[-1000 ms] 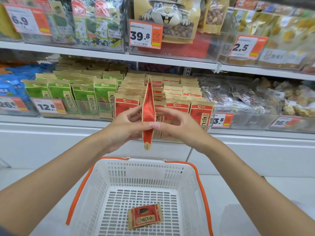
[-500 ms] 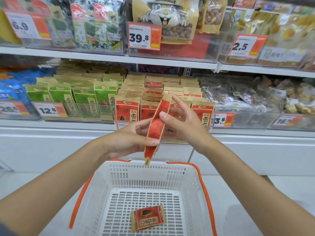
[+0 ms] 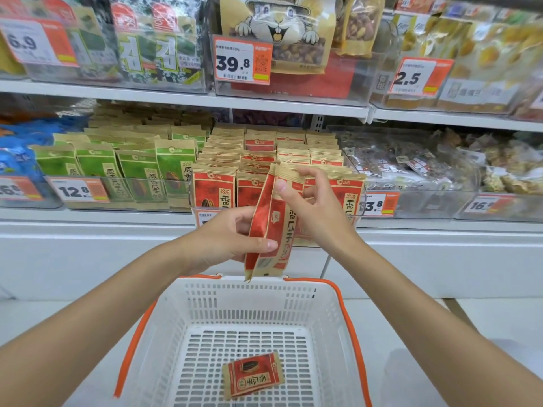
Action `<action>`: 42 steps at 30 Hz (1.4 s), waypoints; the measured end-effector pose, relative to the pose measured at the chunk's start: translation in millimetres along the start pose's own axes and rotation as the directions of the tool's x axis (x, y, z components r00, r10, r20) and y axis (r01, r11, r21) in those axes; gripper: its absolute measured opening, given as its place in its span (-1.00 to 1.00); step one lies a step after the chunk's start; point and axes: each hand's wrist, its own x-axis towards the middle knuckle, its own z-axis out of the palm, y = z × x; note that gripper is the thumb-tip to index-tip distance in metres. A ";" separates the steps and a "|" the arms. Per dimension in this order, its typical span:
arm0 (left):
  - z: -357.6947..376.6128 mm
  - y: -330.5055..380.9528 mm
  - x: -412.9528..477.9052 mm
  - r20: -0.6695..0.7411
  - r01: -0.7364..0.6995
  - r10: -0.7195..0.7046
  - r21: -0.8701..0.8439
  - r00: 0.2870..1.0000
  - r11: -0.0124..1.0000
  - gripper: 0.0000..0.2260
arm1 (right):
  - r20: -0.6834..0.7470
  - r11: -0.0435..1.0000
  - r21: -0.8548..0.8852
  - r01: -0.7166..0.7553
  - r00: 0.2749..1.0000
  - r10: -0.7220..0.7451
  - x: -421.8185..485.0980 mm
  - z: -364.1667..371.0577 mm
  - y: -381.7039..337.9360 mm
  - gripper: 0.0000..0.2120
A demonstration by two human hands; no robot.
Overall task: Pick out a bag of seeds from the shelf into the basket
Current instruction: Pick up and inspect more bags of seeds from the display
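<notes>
While the left hand [image 3: 232, 239] pinches the lower half of the red and brown paper bag of seeds [image 3: 280, 218], the right hand [image 3: 317, 210] pinches its top edge. The bag hangs nearly upright, away from the white shelf [image 3: 88, 218] behind the grip, so the picking seems done. Below the grip waits the white plastic basket with orange handles [image 3: 249, 306], holding a similar red bag [image 3: 252, 376]; the release remains.

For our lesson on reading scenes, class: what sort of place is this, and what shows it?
Most likely a supermarket snack aisle. White shelves hold rows of packaged snacks, orange price tags hang along their fronts, and a white shopping basket with orange handles sits below the held seed bag.
</notes>
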 end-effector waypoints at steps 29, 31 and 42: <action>-19.6 -3.5 13.2 -0.361 -0.153 -0.044 -0.499 0.932 0.853 -0.54 | 0.181 0.961 0.265 -0.074 0.983 0.026 4.3 -8.4 -6.1 -0.74; -20.0 -1.6 14.3 -0.391 -0.194 -0.028 -0.516 0.920 0.834 -0.54 | 0.265 0.962 0.263 -0.069 0.964 -0.003 0.8 -3.9 -4.0 -0.80; -19.0 6.1 9.9 -0.497 -0.220 0.129 -0.128 0.858 0.967 -0.61 | 0.236 0.970 0.182 0.160 0.951 -0.201 -0.5 3.4 3.7 -0.71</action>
